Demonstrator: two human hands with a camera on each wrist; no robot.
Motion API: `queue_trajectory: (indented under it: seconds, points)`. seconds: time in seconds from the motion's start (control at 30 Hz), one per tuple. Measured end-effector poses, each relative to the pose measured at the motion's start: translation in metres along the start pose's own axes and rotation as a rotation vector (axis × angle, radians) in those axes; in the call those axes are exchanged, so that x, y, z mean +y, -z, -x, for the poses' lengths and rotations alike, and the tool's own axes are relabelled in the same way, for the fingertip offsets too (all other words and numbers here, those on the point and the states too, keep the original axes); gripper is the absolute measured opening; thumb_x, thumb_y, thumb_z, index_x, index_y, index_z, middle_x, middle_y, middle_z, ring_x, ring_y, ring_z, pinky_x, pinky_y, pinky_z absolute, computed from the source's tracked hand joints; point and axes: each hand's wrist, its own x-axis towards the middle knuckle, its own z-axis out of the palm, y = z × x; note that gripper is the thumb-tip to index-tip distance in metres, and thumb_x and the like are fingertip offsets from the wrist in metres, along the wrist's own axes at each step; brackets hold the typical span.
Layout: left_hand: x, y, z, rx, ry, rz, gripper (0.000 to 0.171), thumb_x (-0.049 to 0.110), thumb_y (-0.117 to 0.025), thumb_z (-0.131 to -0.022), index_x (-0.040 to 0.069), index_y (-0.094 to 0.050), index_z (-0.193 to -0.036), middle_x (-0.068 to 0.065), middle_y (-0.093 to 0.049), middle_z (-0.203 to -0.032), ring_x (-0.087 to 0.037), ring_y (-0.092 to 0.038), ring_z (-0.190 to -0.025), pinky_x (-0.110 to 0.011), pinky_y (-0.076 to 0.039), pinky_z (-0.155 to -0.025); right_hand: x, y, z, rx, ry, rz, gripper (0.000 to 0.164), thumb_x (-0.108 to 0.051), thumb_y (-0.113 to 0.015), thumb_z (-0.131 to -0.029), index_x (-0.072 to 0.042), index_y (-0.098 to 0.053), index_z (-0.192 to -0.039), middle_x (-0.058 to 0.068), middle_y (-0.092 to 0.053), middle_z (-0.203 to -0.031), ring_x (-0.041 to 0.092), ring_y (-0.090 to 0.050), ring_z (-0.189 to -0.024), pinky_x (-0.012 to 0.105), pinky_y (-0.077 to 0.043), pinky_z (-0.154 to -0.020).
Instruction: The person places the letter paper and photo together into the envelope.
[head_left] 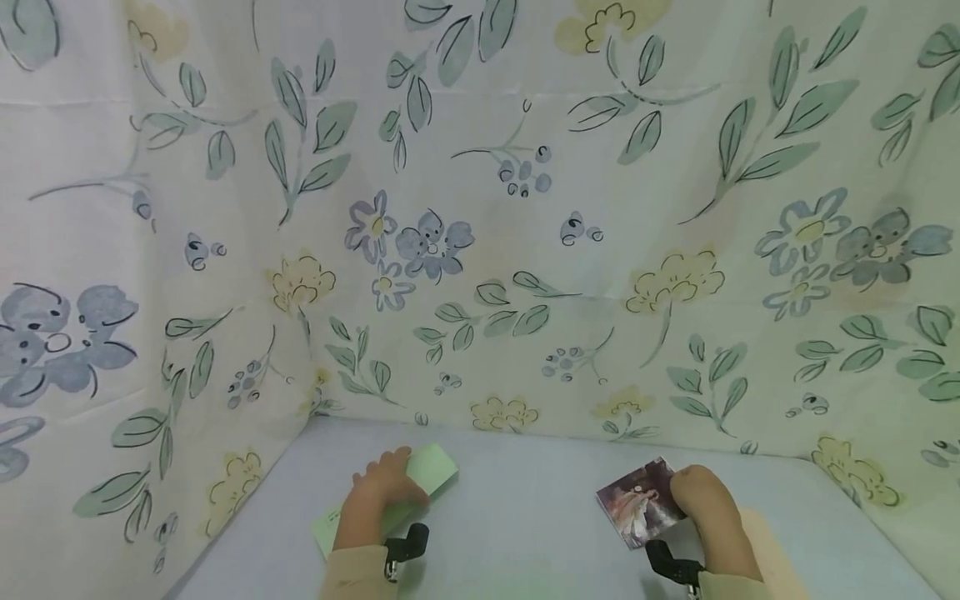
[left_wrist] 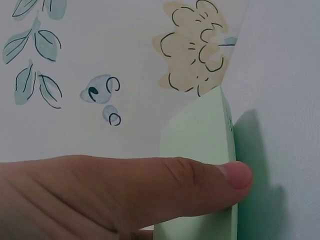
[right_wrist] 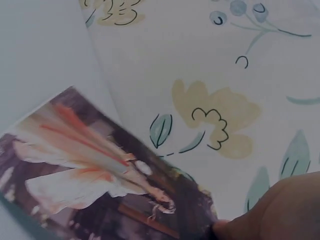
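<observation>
The left hand point(head_left: 387, 481) gripped a green box point(head_left: 437, 472), the right hand point(head_left: 702, 493) pinched a picture card point(head_left: 634, 503): seemingly a holding step, needing steadiness next.

Green box point(head_left: 432, 471) partly behind left hand point(head_left: 390, 483)

A pale blue-gray tabletop point(head_left: 540, 508) is filling the lower foreground, its far edge running nearly straight across and its sides fanning out toward the camera. At left, a light green box point(head_left: 437, 468) is slanting across the surface, casting a greenish shadow point(left_wrist: 260, 185) beside it. At right, a printed picture point(head_left: 636, 505) is angling over the table; whether either is fully touching down is not showing clearly. Farther right, a flat peach-colored piece point(head_left: 772, 557) is lying partly hidden.
</observation>
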Motion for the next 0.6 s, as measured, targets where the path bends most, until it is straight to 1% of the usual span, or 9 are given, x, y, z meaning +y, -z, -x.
queue_trajectory:
  seconds: [0.13,0.23,0.3,0.47,0.53,0.6]
  points:
    - [-0.0008,-0.001,0.0008,-0.022,0.013,0.0,0.093,0.033,-0.084,-0.059,0.002,-0.043,-0.137,-0.027,-0.045,-0.13,-0.054,-0.038,-0.118,-0.074,-0.013,-0.098,0.0018,-0.0022,0.0025,0.019,0.009,-0.02,0.035,-0.009,-0.033,-0.086,0.016,-0.056,-0.093,0.021,-0.058,-0.08,0.029,-0.053,-0.071,0.043,-0.045,-0.059]
    - [-0.0029,-0.0025,-0.0001,-0.034,0.019,0.006,0.093,0.034,-0.084,-0.059,0.002,-0.043,-0.137,-0.027,-0.044,-0.131,-0.053,-0.037,-0.119,-0.073,-0.015,-0.098,0.0051,-0.0032,0.0027,0.028,0.004,-0.024,0.035,-0.008,-0.033,-0.086,0.018,-0.054,-0.096,0.023,-0.058,-0.084,0.029,-0.053,-0.072,0.041,-0.045,-0.058]
    - [-0.0037,-0.0033,-0.0018,-0.033,0.012,0.009,0.093,0.034,-0.083,-0.06,0.003,-0.042,-0.138,-0.025,-0.044,-0.132,-0.051,-0.038,-0.118,-0.072,-0.016,-0.098,0.006,-0.0024,0.002,0.026,-0.014,-0.048,0.033,-0.008,-0.031,-0.086,0.017,-0.052,-0.096,0.024,-0.056,-0.086,0.03,-0.051,-0.072,0.04,-0.044,-0.058]
    - [-0.0034,-0.0012,-0.007,-0.016,-0.005,0.013,0.092,0.034,-0.082,-0.062,0.004,-0.042,-0.138,-0.023,-0.045,-0.132,-0.048,-0.041,-0.115,-0.071,-0.019,-0.098,0.0028,0.0027,-0.0001,0.055,-0.039,-0.106,0.034,-0.011,-0.028,-0.089,0.014,-0.049,-0.101,0.027,-0.054,-0.092,0.034,-0.051,-0.079,0.043,-0.044,-0.063]
    - [-0.0031,0.0002,-0.0074,-0.018,-0.007,0.016,0.092,0.033,-0.082,-0.062,0.003,-0.041,-0.138,-0.024,-0.045,-0.131,-0.048,-0.041,-0.115,-0.072,-0.019,-0.097,0.0016,0.0043,0.0004,0.074,-0.034,-0.104,0.035,-0.01,-0.029,-0.089,0.014,-0.049,-0.102,0.027,-0.055,-0.094,0.036,-0.052,-0.082,0.043,-0.045,-0.065]
    - [-0.0038,-0.0004,-0.0069,-0.027,-0.001,0.023,0.092,0.033,-0.082,-0.062,0.003,-0.041,-0.139,-0.024,-0.044,-0.132,-0.048,-0.041,-0.115,-0.072,-0.019,-0.097,0.0017,0.0049,0.0013,0.077,-0.049,-0.109,0.031,-0.009,-0.029,-0.087,0.012,-0.049,-0.097,0.025,-0.055,-0.09,0.035,-0.052,-0.079,0.041,-0.044,-0.062]
